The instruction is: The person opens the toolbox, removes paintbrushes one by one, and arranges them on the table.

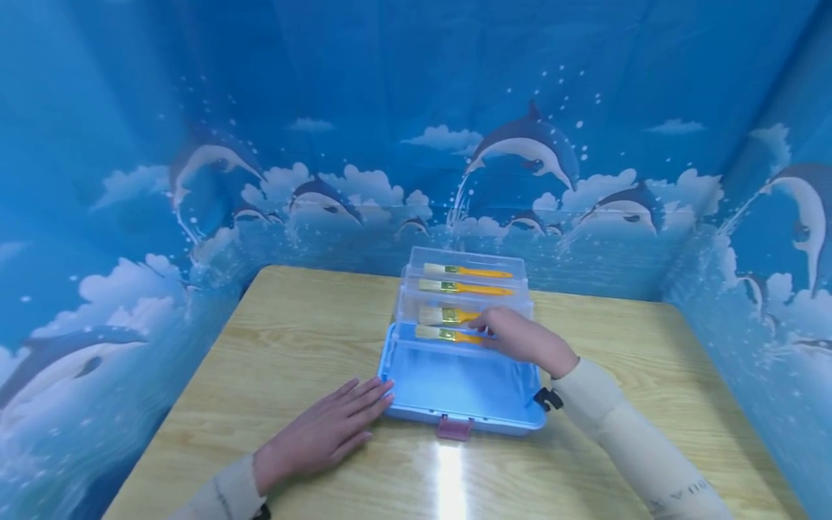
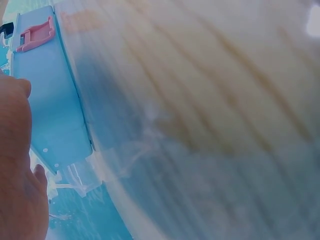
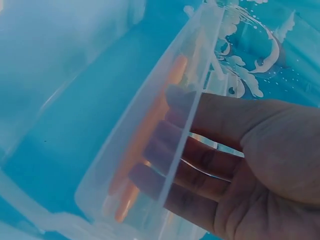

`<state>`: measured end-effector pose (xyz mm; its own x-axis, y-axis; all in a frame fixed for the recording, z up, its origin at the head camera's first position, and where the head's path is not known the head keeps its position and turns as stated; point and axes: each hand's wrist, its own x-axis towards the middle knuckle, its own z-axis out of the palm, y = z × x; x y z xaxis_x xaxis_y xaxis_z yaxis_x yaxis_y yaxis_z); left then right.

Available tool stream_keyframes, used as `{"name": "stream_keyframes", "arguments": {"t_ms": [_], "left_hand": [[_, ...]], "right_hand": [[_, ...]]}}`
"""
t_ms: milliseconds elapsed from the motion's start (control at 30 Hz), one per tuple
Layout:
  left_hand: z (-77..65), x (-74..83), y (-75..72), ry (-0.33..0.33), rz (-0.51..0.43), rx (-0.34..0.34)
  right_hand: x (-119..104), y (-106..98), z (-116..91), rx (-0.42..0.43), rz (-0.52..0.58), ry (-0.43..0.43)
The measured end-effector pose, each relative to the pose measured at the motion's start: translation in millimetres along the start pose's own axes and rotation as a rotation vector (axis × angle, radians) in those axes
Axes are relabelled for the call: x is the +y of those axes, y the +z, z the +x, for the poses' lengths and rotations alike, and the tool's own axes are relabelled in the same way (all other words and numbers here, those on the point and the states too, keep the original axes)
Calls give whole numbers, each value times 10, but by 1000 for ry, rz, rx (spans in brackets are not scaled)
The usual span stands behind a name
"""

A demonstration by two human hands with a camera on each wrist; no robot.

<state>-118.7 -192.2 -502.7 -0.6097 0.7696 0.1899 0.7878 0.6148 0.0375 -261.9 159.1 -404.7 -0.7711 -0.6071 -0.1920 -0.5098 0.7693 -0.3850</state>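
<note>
A light blue storage box (image 1: pixel 455 383) is open on the table, its clear tiered trays (image 1: pixel 468 258) raised at the back. Paintbrushes with yellow-orange handles and pale bristles lie in the trays, among them a front paintbrush (image 1: pixel 448 334) and a top paintbrush (image 1: pixel 468 271). Reaching into the lower tray, my right hand (image 1: pixel 520 336) holds a paintbrush by its orange handle (image 3: pixel 142 135), with the fingertips seen through the tray wall. My left hand (image 1: pixel 331 426) lies flat, fingers straight, its fingertips at the box's left front corner.
A pink latch (image 1: pixel 454 428) hangs from the box's front edge and also shows in the left wrist view. Beneath the box is a wood-grain table (image 1: pixel 312 325). A blue dolphin-print curtain (image 1: pixel 390 108) surrounds the table at the back and sides.
</note>
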Motion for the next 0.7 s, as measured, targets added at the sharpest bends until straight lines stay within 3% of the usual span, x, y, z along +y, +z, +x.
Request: {"name": "stream_keyframes", "arguments": {"t_ms": [267,700], "left_hand": [[-10,-3,23,-2,-3,4],[-5,-7,7,-3,-13,19]], "right_hand": [[19,39,41,21,34,10],[36,41,50,-1,-42,-86]]}}
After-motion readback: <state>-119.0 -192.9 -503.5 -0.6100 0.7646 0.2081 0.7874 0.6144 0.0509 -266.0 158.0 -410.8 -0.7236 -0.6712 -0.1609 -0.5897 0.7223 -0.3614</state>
